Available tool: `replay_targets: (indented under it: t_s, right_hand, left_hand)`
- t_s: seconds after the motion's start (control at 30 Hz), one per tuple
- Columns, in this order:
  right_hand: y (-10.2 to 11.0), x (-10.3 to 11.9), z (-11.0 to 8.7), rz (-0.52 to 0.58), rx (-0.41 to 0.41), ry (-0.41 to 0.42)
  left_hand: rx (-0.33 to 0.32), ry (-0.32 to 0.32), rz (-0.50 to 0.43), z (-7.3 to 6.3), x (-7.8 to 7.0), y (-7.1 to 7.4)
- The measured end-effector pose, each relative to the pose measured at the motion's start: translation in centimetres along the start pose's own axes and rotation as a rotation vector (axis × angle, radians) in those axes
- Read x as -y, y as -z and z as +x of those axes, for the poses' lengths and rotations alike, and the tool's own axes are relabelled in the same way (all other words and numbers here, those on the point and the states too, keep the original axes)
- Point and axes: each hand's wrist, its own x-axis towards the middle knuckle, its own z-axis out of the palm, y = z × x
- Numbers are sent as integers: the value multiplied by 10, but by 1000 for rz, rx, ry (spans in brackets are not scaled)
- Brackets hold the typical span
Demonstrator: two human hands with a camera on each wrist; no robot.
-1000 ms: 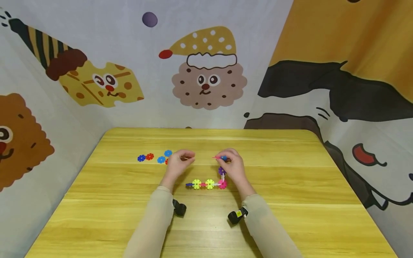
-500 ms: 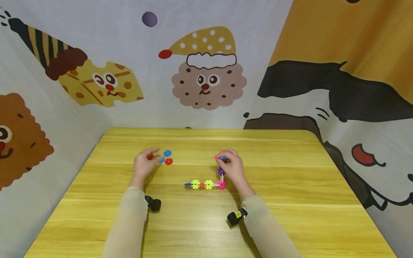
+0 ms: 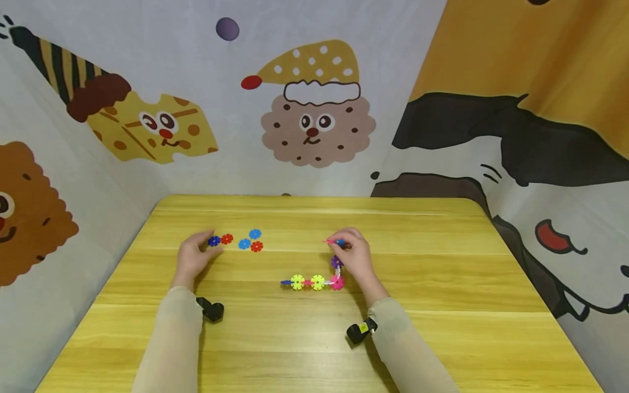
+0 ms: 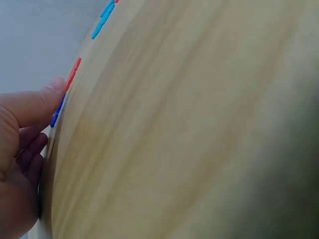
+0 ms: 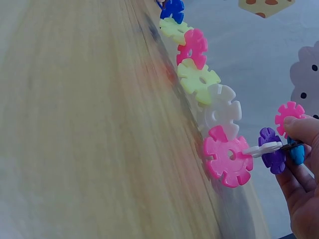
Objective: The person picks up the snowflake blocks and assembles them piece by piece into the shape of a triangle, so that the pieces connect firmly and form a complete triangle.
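Observation:
My left hand (image 3: 193, 258) is at the far left of the table, its thumb and fingers spread around a dark blue notched disc (image 3: 213, 240). A red notched disc (image 3: 226, 239) lies just right of that disc. In the left wrist view the thumb (image 4: 42, 104) covers part of the dark blue disc (image 4: 57, 113). My right hand (image 3: 357, 254) pinches the end of a chain of interlocked snowflake discs, near a pink disc (image 5: 289, 117) and a light blue disc (image 5: 296, 151). From there the chain bends at a lower pink disc (image 3: 337, 282) and runs left through yellow discs (image 3: 317, 282).
Two light blue discs (image 3: 244, 244) and another red disc (image 3: 257, 246) lie flat between the hands. The wooden table (image 3: 304, 338) has a cartoon-printed cloth (image 3: 314, 180) behind it. A black camera is strapped to each wrist.
My left hand has moved left from near the middle, past the loose discs, to the dark blue disc. My right hand stays in place, holding the chain's end.

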Motion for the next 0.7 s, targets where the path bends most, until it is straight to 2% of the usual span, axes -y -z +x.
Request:
replay_targets:
  t_s: [0.13, 0.27, 0.7]
  right_hand:
    - [-1, 0, 0, -10, -1, 8]
    - [-1, 0, 0, -14, 2, 5]
    - [-1, 1, -1, -17, 11, -12]
  left_hand:
    - [-1, -19, 94, -2, 1, 2]
    - [-7, -7, 150, -3, 2, 1]
    - [-40, -11, 159, -4, 7, -4]
